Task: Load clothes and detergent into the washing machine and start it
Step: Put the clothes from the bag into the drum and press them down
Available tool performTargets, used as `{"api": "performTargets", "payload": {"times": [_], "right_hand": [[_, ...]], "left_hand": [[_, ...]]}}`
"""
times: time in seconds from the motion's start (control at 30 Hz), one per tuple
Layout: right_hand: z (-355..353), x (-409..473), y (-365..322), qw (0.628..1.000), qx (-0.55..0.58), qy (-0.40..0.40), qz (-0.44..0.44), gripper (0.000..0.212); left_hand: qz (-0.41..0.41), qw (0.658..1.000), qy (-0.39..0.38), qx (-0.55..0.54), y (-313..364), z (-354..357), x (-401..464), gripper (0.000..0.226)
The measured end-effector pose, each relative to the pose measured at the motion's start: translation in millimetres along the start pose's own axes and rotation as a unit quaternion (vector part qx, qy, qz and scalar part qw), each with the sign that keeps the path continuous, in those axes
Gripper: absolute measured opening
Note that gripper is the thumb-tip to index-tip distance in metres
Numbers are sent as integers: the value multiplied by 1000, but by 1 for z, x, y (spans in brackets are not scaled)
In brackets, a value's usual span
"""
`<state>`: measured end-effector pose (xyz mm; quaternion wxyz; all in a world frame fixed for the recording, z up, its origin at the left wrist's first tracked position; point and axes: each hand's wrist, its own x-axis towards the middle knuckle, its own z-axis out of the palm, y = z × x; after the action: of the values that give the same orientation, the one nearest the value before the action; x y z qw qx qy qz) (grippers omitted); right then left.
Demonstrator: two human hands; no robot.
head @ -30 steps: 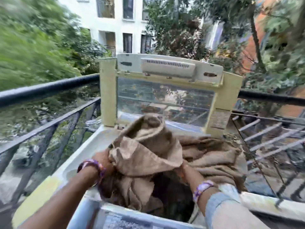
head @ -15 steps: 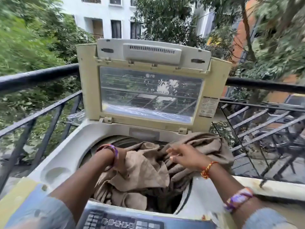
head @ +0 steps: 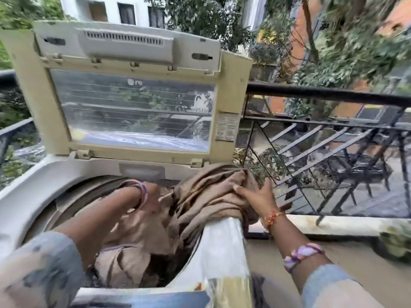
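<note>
- State: your left hand [head: 151, 196] is down inside the drum, fingers buried in the brown cloth [head: 200, 201], so I can't tell if it's gripping or just pushing. Your right hand [head: 258, 196] lies flat with fingers spread on the heap, pressing, not pinching.
- Where the load is: partly in the drum of the washing machine [head: 33, 196], but a thick fold is bunched over the right rim, next to the balcony railing [head: 322, 94].
- Risk 1: that fold slips outward. It rides on the rim edge with part hanging on the outer side; push sideways instead of down and it likely slides off toward the railing side.
- Risk 2: cloth trapped under the lid [head: 124, 96]. The lid stands upright behind the drum; close it with fabric still over the rim and it probably won't seat, so the machine may refuse to start.
- Risk 3: lopsided load. The mass is heaped at the right, lower at the left. Left like that, I'd expect imbalance on spin.
- Risk 4: detergent. None visible in frame, so that step looks not yet done. Don't pack so tight it can't reach the water.
- View is motion-blurred; the control panel at the bottom edge is unreadable.
</note>
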<state>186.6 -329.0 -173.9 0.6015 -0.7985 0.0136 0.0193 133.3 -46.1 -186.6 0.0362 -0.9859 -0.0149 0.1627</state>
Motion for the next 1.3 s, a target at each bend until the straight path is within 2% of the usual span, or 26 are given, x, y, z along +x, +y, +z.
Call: {"api": "performTargets", "payload": {"times": [0.03,0.07,0.13,0.17,0.2,0.27,0.3,0.33,0.37,0.43,0.47,0.5,0.57,0.6,0.67,0.73,0.8,0.83,0.9,0.97,1.0,1.07,1.13,1.17,1.23,1.3], "right_hand": [[1,3,-1,995,70,-63,38,65],[8,7,2,984,123,-113,63,49],[23,16,13,975,132,-131,122,10],[31,21,18,980,109,-99,132,14],[36,25,19,990,58,-49,122,31],[44,24,6,994,-42,89,47,47],[48,15,-10,991,-31,131,-4,44],[54,3,-27,989,21,130,-60,34],[60,-12,-49,987,96,88,-93,21],[82,-50,-89,962,238,-91,-95,14],[95,-75,-108,938,275,-185,-100,17],[107,-92,-118,921,278,-251,-109,20],[119,-113,-125,911,223,-307,-161,18],[121,-120,-126,912,175,-307,-208,16],[119,-123,-122,903,23,-262,-339,32],[113,-110,-104,863,-240,-194,-400,80],[101,-98,-84,826,-441,-192,-292,113],[96,-87,-66,818,-496,-198,-213,117],[87,-72,-38,792,-573,-183,-108,100],[88,-67,-24,770,-618,-130,-92,62],[91,-69,-24,782,-608,-94,-99,48],[102,-74,-35,852,-512,-18,-109,35],[114,-81,-61,935,-331,10,-126,32],[126,-86,-73,962,-232,-2,-146,30],[149,-106,-93,974,-83,-87,-193,26],[174,-132,-97,941,-70,-236,-234,22]], "left_hand": [[11,1000,-4,-18,13,-12,1,53],[-23,996,9,-88,20,-20,1,43],[5,991,58,-124,44,-47,-13,36],[30,985,94,-140,50,-50,-21,35],[44,982,116,-140,51,-54,-28,36],[64,967,151,-193,46,-47,-40,47],[72,955,158,-241,40,-46,-46,66],[79,935,165,-305,36,-46,-55,91],[95,911,181,-359,32,-47,-64,115],[103,853,232,-455,30,-47,-77,139],[106,823,256,-496,26,-46,-85,132],[95,789,279,-540,24,-46,-90,102],[48,762,320,-561,16,-47,-99,31],[21,769,339,-542,2,-42,-106,24],[-18,764,365,-532,-26,-34,-123,17],[-92,735,413,-530,-53,-32,-137,17],[-130,677,449,-568,-87,-26,-147,44],[-138,667,456,-573,-99,-22,-152,51],[-140,687,435,-564,-125,-14,-155,47],[-103,752,372,-534,-131,-11,-161,36],[-64,798,334,-497,-131,-9,-160,33],[-24,882,252,-399,-122,-13,-165,32],[-11,930,143,-339,-110,-18,-174,67],[10,937,118,-330,-107,-19,-174,98],[44,924,110,-365,-95,-17,-172,147],[68,900,141,-408,-82,-14,-165,161]]}}
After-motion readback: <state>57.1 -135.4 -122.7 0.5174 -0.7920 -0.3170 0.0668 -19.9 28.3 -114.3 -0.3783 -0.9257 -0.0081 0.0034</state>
